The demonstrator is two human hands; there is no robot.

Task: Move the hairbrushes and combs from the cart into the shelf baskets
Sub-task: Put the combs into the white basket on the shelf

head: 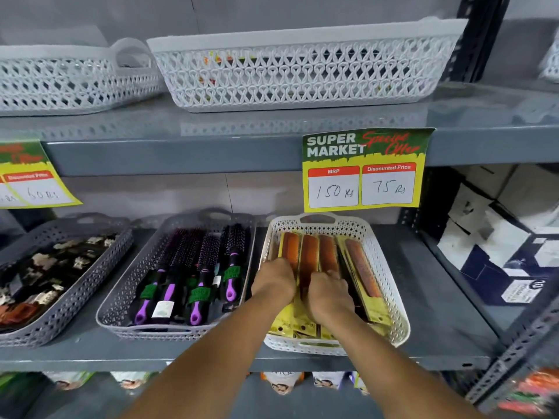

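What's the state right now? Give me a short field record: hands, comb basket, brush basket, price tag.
left hand: in the white basket, pressing on the packaged combs
right hand: beside it, on the same combs
grip: cannot tell whether either hand is closed on a pack
comb basket: combs stand in rows, yellow packaging
brush basket: grey basket to the left, purple-handled hairbrushes inside
price tag: MRP 150, discounted 75
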